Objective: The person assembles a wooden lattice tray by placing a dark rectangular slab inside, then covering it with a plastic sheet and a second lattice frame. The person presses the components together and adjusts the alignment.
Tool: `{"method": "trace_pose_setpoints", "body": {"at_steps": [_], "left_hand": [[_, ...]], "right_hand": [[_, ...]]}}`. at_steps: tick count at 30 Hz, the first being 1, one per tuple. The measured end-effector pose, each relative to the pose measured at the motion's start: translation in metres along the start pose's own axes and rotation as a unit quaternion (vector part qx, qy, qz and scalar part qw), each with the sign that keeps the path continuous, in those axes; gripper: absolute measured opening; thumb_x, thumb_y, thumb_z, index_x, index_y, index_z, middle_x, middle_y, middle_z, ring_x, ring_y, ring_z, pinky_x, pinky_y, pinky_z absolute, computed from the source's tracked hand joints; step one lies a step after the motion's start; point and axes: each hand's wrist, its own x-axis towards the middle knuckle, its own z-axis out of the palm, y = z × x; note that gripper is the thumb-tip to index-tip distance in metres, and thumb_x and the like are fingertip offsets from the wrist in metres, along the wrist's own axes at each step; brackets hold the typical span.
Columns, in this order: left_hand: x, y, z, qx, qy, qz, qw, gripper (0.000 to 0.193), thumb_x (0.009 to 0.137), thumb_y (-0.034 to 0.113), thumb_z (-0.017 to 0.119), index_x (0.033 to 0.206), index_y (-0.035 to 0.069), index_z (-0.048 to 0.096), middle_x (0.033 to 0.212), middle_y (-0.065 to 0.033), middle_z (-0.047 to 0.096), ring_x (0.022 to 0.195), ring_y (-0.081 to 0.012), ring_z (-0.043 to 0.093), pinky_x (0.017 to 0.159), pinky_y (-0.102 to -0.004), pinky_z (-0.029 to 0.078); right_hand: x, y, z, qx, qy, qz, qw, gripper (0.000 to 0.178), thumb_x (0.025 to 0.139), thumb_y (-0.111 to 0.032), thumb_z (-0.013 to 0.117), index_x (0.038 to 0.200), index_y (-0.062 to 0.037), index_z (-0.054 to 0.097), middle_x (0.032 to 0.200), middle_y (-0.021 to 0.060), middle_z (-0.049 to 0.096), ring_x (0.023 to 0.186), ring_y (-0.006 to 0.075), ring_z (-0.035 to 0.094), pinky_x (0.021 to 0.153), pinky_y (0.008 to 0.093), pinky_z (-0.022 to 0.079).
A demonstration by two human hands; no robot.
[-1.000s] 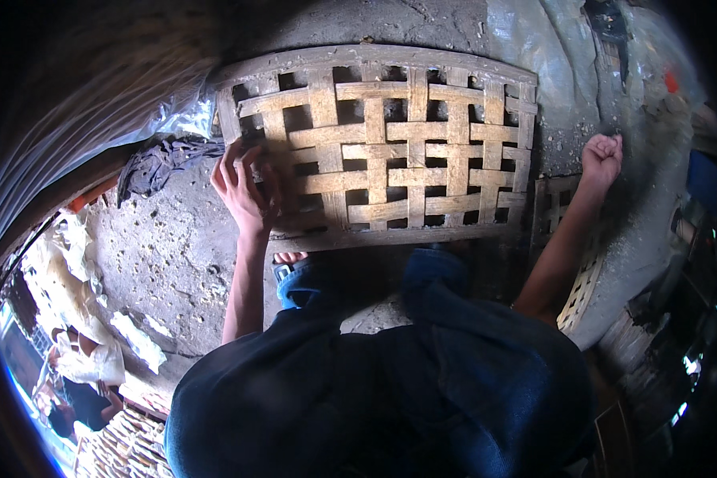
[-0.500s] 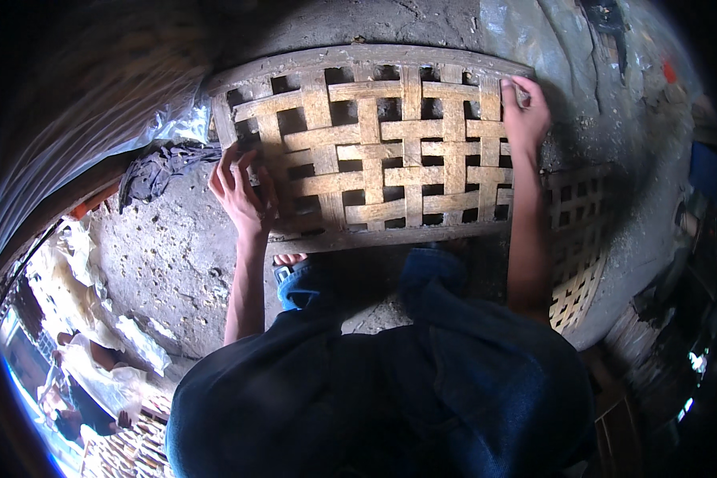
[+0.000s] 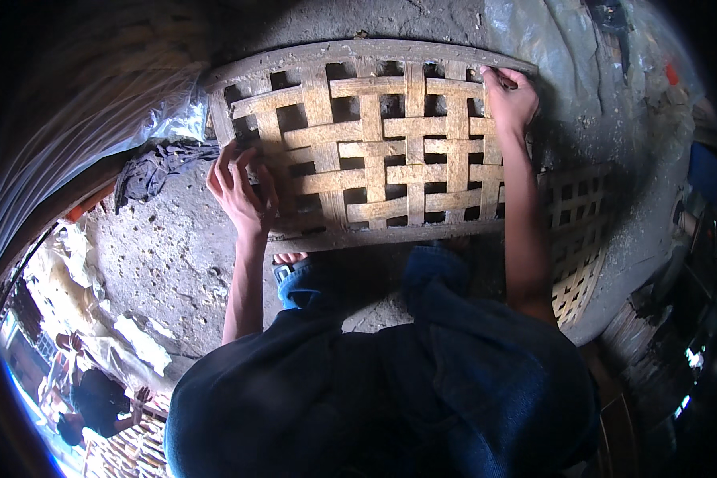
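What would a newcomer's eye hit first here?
The woven lattice panel, brightly lit mid-view. Then the left hand at its left edge and the right hand near its upper right corner. Smaller draws: a shadowed second panel at right, another person at the lower left rim.

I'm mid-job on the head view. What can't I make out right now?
All in the head view:
Right grip: anything between its fingertips is too small and half hidden by the fingers.
Woven panel: underside hidden by its own slats.
Second lattice: left edge covered by the right forearm.
Plastic sheet: far end cut off by the top edge.
Co-worker: too small for detail.
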Motion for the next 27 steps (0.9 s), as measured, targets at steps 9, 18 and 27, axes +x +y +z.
{"method": "trace_pose_setpoints", "body": {"at_steps": [9,18,27], "left_hand": [[-0.002,-0.003,0.0,0.003,-0.002,-0.008,1.0,0.032,0.087,0.013,0.064,0.119,0.01,0.064,0.135,-0.0147,0.057,0.125,-0.0334,0.051,0.109,-0.0492,0.033],[-0.002,-0.001,-0.001,0.0,0.001,-0.009,1.0,0.033,0.086,0.014,0.065,0.119,0.01,0.064,0.135,-0.0144,0.057,0.125,-0.0334,0.05,0.109,-0.0491,0.033],[0.0,0.0,-0.003,-0.011,0.003,-0.014,1.0,0.033,0.087,0.014,0.065,0.12,0.011,0.063,0.138,-0.0151,0.055,0.125,-0.0354,0.048,0.109,-0.051,0.034]], "right_hand": [[-0.015,-0.018,0.007,0.013,0.033,-0.009,0.999,0.032,0.076,-0.036,0.082,0.092,-0.0094,0.079,0.092,0.0114,0.077,0.087,0.0299,0.073,0.082,0.0399,0.056],[-0.013,-0.039,-0.003,-0.114,0.018,-0.043,0.992,0.029,0.08,-0.034,0.078,0.091,-0.0072,0.079,0.083,0.0092,0.077,0.078,0.0242,0.074,0.075,0.0354,0.055],[0.031,-0.013,-0.075,0.552,-0.067,0.142,0.819,0.013,0.095,-0.011,0.064,0.104,-0.0018,0.06,0.112,0.0128,0.065,0.092,0.0205,0.059,0.087,0.0369,0.049]]}}
